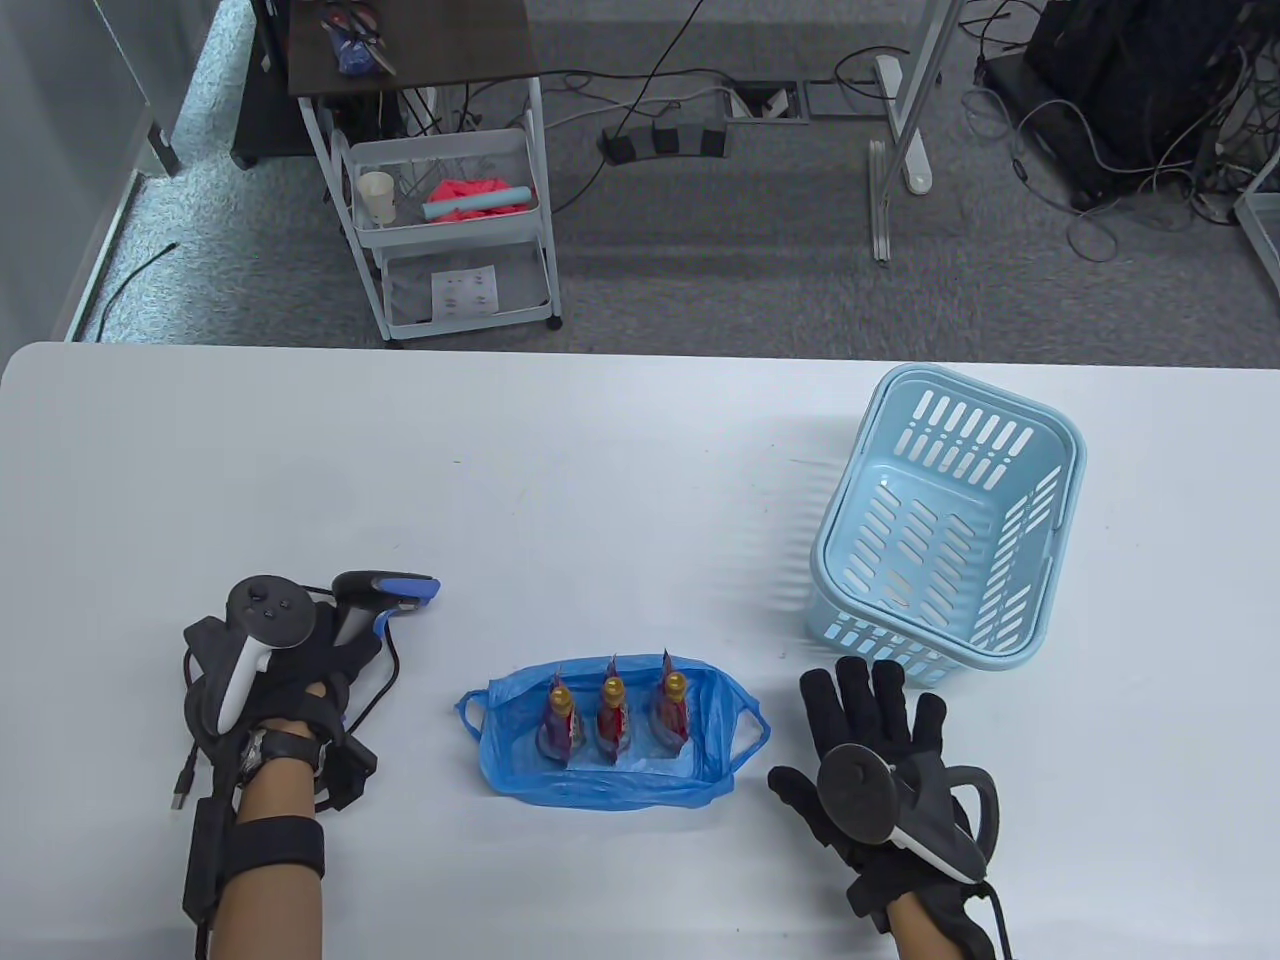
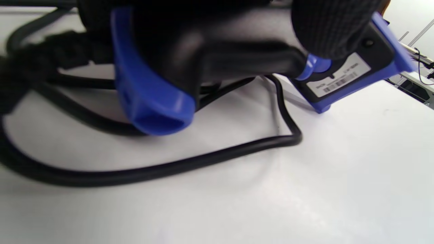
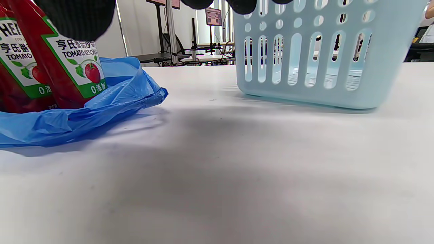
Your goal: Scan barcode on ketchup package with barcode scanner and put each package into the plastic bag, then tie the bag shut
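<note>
Three red ketchup packages point(image 1: 612, 715) stand upright in a row inside the open blue plastic bag point(image 1: 520, 745) near the table's front middle; two packages point(image 3: 73, 59) and the bag point(image 3: 112, 98) show in the right wrist view. My left hand point(image 1: 300, 660) grips the black and blue barcode scanner point(image 1: 385, 592) at the front left, its nose pointing right and its base on the table; the scanner point(image 2: 237, 51) fills the left wrist view. My right hand point(image 1: 870, 730) lies flat with fingers spread, right of the bag, holding nothing.
A light blue plastic basket point(image 1: 1040, 440) stands at the right, just beyond my right hand, and its slotted wall point(image 3: 305, 51) is close in the right wrist view. The scanner's black cable point(image 2: 190, 162) loops on the table by my left hand.
</note>
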`<state>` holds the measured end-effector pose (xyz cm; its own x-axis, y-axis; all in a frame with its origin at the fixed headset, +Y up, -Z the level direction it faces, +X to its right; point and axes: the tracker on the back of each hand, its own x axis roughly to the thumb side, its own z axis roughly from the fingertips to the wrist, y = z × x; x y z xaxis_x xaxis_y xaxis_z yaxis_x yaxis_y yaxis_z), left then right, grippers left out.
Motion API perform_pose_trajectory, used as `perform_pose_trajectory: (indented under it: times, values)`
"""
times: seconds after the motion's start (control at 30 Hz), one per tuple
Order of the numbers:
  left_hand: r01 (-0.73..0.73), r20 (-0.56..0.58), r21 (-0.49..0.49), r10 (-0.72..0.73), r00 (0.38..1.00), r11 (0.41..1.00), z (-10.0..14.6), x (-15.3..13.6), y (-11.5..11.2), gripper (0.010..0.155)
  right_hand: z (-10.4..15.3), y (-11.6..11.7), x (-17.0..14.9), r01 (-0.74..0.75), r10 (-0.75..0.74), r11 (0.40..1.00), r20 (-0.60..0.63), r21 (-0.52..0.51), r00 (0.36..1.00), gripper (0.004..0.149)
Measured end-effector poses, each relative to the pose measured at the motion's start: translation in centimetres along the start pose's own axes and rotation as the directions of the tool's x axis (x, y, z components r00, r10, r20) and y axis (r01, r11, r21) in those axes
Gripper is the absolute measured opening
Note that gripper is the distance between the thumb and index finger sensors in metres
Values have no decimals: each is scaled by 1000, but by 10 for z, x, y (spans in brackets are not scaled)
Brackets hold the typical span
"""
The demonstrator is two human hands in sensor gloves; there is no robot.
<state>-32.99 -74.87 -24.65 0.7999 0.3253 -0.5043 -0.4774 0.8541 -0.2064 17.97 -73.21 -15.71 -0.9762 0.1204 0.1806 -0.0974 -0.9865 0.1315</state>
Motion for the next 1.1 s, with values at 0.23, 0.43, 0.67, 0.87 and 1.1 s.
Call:
perform_pose_trajectory:
  times: [0.23,0.43,0.67,0.87,1.1]
  values:
    - [22,-11,5,-22,1000,1000,2,-3,2,79,0,1,0,-1,1,1000,-2,6,1000,89]
    - [27,26,37,-28,999,999,8,0,11,78,0,1,0,0,0,1000,-2,6,1000,89]
    - [19,184,108,-39,982,994,27,28,25,74,0,0,0,9,-9,1000,-1,0,1000,89]
    - [66,327,86,-91,941,994,43,50,10,64,0,0,-1,15,-15,1000,-3,0,1000,88]
    - [134,423,-2,-121,898,991,52,61,-17,59,-1,1,-2,18,-18,1000,-8,3,1000,88]
